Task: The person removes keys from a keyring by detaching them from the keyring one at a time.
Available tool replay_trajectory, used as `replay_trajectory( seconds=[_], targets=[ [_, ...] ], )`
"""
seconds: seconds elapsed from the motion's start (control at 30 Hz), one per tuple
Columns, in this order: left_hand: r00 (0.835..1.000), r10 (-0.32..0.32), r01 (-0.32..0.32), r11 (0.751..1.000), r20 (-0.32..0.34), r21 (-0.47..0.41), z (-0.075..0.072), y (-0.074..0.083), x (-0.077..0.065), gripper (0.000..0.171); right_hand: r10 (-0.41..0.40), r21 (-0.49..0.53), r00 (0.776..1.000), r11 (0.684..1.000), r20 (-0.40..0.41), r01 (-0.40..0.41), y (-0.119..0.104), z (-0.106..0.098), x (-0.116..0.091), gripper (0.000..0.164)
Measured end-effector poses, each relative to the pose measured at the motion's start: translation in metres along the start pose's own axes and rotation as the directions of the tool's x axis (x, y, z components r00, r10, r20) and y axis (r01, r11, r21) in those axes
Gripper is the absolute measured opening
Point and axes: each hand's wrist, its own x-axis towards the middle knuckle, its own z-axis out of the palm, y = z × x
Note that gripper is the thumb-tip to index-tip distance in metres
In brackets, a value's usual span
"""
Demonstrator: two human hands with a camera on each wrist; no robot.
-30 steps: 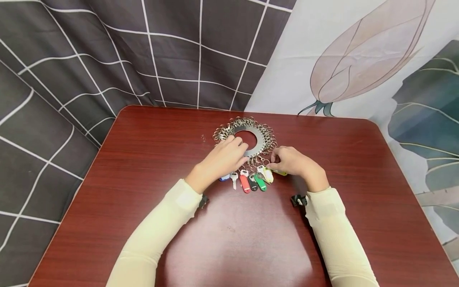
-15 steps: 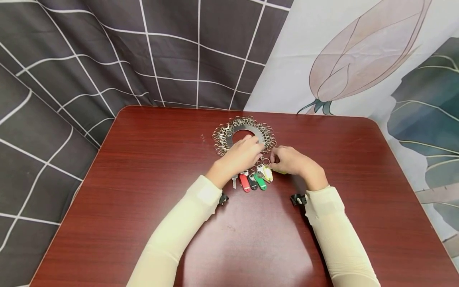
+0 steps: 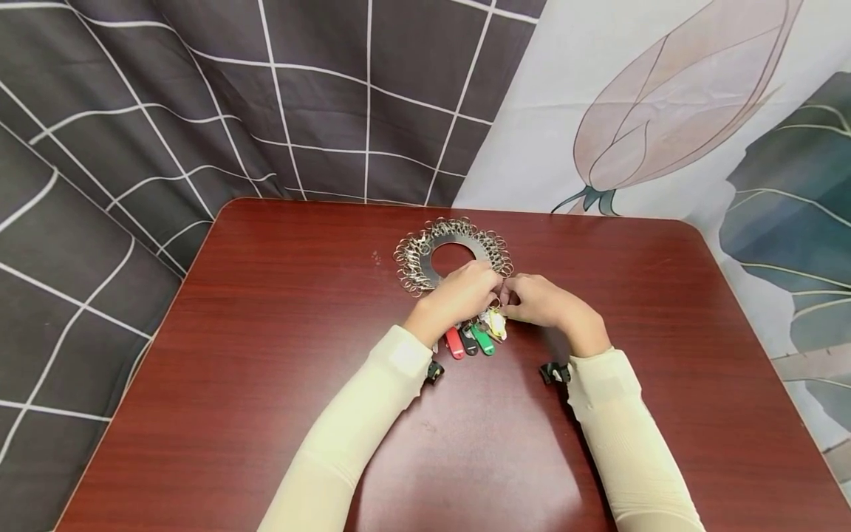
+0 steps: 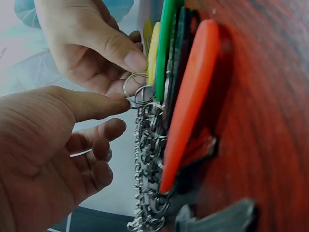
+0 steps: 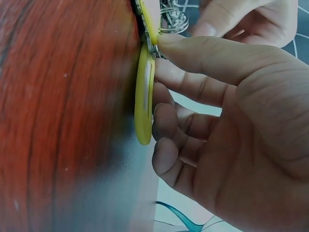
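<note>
A flat metal ring plate (image 3: 426, 264) with many small clasps and split rings around its edge lies at the back of the table. Near its front right side, my right hand (image 3: 544, 301) pinches at a yellow key tag (image 5: 143, 99) by its ring end, thumb and index finger close together. My left hand (image 3: 460, 294) reaches over the plate's front; its thumb touches a split ring (image 4: 131, 85), while the other fingers stay loosely bent apart from it. A red key tag (image 3: 455, 344), a black one (image 3: 469, 342) and a green one (image 3: 484, 339) hang alongside.
The dark red wooden table (image 3: 266, 295) bears all this. A grey checked curtain (image 3: 319, 96) and a flower-printed cloth (image 3: 532, 148) hang behind its far edge. A silver key (image 4: 219, 217) lies near the tags. Black wrist cameras (image 3: 554, 372) sit under both sleeves.
My left hand has moved right along the plate's front edge until it meets the right hand, now covering the blue tag and most of the silver key. The right hand has hardly moved.
</note>
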Motion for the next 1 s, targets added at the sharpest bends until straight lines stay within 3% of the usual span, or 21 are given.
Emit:
replay_trajectory(
  seconds=[0.33, 0.73, 1.0],
  targets=[
    [0.999, -0.025, 0.025, 1.0, 0.021, 0.016, 0.011, 0.0, 0.004, 0.007, -0.012, -0.004, 1.0, 1.0, -0.014, 0.012, 0.002, -0.001, -0.002, 0.004],
    [0.999, -0.025, 0.025, 1.0, 0.019, -0.004, 0.013, -0.005, 0.006, 0.004, -0.005, 0.025, 0.999, 1.0, -0.033, 0.005, 0.001, 0.0, -0.001, 0.012],
    [0.999, -0.018, 0.016, 0.998, -0.031, -0.068, 0.016, -0.01, 0.007, 0.008, -0.025, -0.009, 0.997, 1.0, -0.075, 0.025, 0.005, 0.002, 0.001, 0.008]
  ],
)
